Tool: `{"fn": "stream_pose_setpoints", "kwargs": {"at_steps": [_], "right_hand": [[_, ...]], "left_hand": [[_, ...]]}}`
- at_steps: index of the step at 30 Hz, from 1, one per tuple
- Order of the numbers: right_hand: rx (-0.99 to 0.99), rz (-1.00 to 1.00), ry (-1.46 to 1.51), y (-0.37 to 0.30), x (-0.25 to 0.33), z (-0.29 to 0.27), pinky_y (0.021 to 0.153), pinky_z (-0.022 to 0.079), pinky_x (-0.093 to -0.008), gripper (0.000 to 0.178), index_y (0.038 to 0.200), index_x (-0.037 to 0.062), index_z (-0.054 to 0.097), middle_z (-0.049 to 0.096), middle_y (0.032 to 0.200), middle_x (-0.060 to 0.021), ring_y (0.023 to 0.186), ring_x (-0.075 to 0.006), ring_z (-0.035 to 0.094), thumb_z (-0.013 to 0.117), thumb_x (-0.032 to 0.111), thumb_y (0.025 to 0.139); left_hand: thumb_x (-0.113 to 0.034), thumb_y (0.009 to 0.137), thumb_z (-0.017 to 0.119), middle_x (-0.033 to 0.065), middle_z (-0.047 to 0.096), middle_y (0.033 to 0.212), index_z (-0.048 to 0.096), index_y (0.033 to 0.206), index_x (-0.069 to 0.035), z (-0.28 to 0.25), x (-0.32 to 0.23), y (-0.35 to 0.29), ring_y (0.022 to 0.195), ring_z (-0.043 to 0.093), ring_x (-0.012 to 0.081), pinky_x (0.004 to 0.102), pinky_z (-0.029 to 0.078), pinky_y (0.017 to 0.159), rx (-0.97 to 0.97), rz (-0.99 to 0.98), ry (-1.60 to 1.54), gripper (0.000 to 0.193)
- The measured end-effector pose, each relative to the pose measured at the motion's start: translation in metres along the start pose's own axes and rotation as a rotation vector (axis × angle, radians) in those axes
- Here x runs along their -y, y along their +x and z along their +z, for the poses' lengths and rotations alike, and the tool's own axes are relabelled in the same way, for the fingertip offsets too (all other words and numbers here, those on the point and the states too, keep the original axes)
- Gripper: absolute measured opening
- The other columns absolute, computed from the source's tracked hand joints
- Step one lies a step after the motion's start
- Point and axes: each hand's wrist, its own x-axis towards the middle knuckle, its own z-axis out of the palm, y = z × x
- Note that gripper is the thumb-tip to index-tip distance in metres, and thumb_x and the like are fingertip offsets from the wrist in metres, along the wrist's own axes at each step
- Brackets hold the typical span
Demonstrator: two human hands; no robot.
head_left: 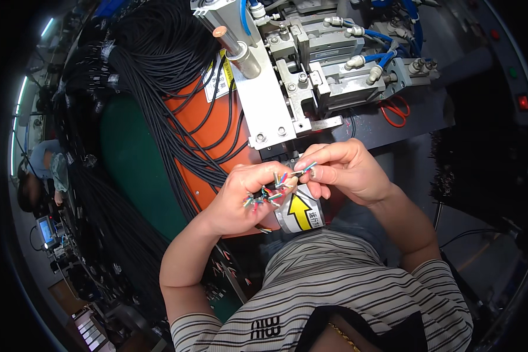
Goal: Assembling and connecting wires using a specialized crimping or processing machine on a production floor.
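Observation:
Several black cables with stripped ends are bunched in my left hand point(240, 193), which is closed around them. Their thin coloured wires point(264, 198), red, blue, green and white, stick out past my fingers. My right hand point(352, 173) pinches the coloured wires point(308, 168) of one cable end between thumb and forefinger, close to the left fingertips. Both hands are just in front of a metal machine point(270, 111). Below them a white label with a yellow arrow point(300, 212) shows. My left palm hides the cables' black jackets in part.
A large bundle of black cables point(158, 123) runs over an orange surface point(202, 152) and a green one point(129, 158) on the left. Air cylinders with blue tubes point(375, 58) stand at the back. Red-handled scissors point(395, 111) lie on the dark bench. Another person point(47, 167) is far left.

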Motion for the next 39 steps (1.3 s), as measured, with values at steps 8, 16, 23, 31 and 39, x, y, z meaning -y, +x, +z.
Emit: {"fn": "stream_pose_setpoints", "kwargs": {"at_steps": [8,16,23,31,39], "right_hand": [[-0.024,-0.207,-0.355,0.005,0.006,0.01,0.056,0.051,-0.0219,0.014,0.102,-0.0061,0.07,0.066,0.098,-0.0157,0.07,-0.0149,0.066,0.063,-0.005,0.09],[-0.191,-0.468,-1.51,0.002,0.015,0.019,0.049,0.047,-0.0303,0.011,0.084,-0.0001,0.066,0.061,0.074,-0.0089,0.056,-0.0212,0.062,0.073,0.004,0.077],[-0.178,-0.38,-1.636,0.002,0.012,0.01,0.049,0.047,-0.037,0.007,0.081,0.0018,0.064,0.059,0.073,-0.0094,0.055,-0.0288,0.059,0.069,0.007,0.08],[-0.209,-0.401,-1.608,0.001,0.006,0.01,0.05,0.047,-0.0372,0.007,0.083,0.0014,0.065,0.06,0.074,-0.0097,0.057,-0.0289,0.06,0.069,0.007,0.08],[-0.127,-0.303,-1.668,0.001,0.017,0.013,0.051,0.048,-0.0374,0.007,0.085,0.0009,0.065,0.061,0.077,-0.0098,0.059,-0.0295,0.061,0.066,0.007,0.083]], "left_hand": [[0.006,0.082,0.061,0.0038,0.064,0.082,0.061,0.096,0.001,-0.007,-0.001,0.0,0.073,0.06,0.0118,0.0256,0.049,0.07,0.098,-0.156,-0.231,0.014],[0.005,0.07,0.066,0.0119,0.063,0.091,0.065,0.103,0.0,0.021,-0.011,-0.001,0.078,0.065,0.019,0.0298,0.052,0.06,-0.088,-0.033,0.523,0.034],[-0.005,0.068,0.065,0.0098,0.058,0.097,0.063,0.118,0.003,0.026,0.0,-0.004,0.076,0.06,0.0219,0.0315,0.052,0.061,-0.16,0.298,0.938,0.051],[-0.005,0.073,0.062,0.0074,0.05,0.085,0.063,0.118,0.005,0.027,-0.013,0.002,0.071,0.051,0.0189,0.0285,0.047,0.056,-0.037,0.258,1.01,0.046],[-0.006,0.075,0.061,0.007,0.049,0.084,0.063,0.114,0.008,0.035,-0.022,0.006,0.073,0.052,0.018,0.0277,0.046,0.055,-0.006,0.21,1.187,0.041]]}}
